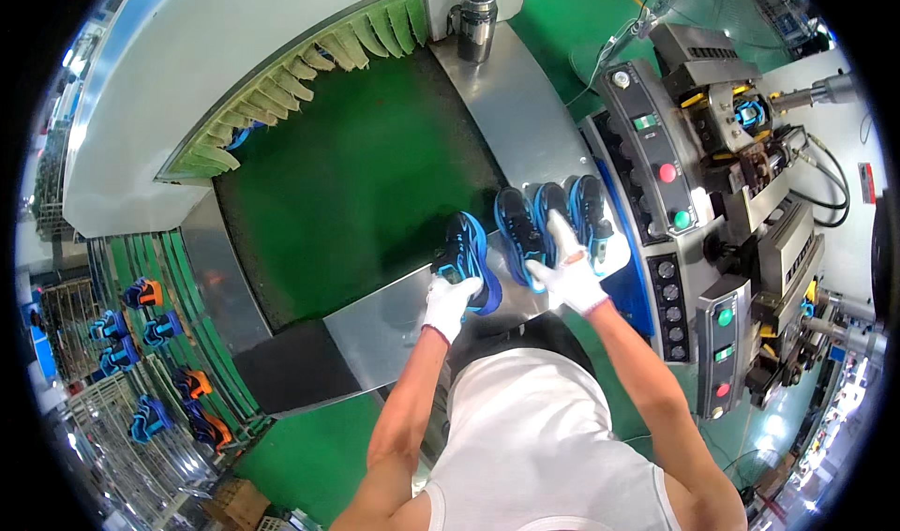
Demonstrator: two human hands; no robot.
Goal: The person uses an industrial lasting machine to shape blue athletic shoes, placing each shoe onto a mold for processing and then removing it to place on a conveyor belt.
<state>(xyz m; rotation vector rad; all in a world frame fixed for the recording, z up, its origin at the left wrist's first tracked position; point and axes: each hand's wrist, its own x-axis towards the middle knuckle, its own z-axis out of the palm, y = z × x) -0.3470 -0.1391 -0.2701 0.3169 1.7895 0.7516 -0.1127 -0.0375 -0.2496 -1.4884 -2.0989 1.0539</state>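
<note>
Head view: a white machine housing (pixel 309 6) spans the upper left, its opening hung with a green flap curtain (pixel 281 86), apparently so items can pass beneath. A green belt (pixel 347 175) runs out from under the curtain, framed by a steel counter (pixel 534 109) that presumably offers a firm rest within reach. A control panel (pixel 661 142) stands beyond it, right. Three dark, blue-trimmed shoes (pixel 516 222) sit side by side on the counter's right part, heels toward the wearer, an arrangement likely suiting a hold from behind. A fourth shoe (pixel 459 245) is just left of them, over the belt's near edge; contact below cannot be confirmed. Left gloved hand (pixel 451 303): grip pinching the fourth shoe's heel end, probably to steer it from one end. Right gloved hand (pixel 576 284): thumb and fingers parted over the row's heel ends; whether this grip pinches any shoe cannot be told
</note>
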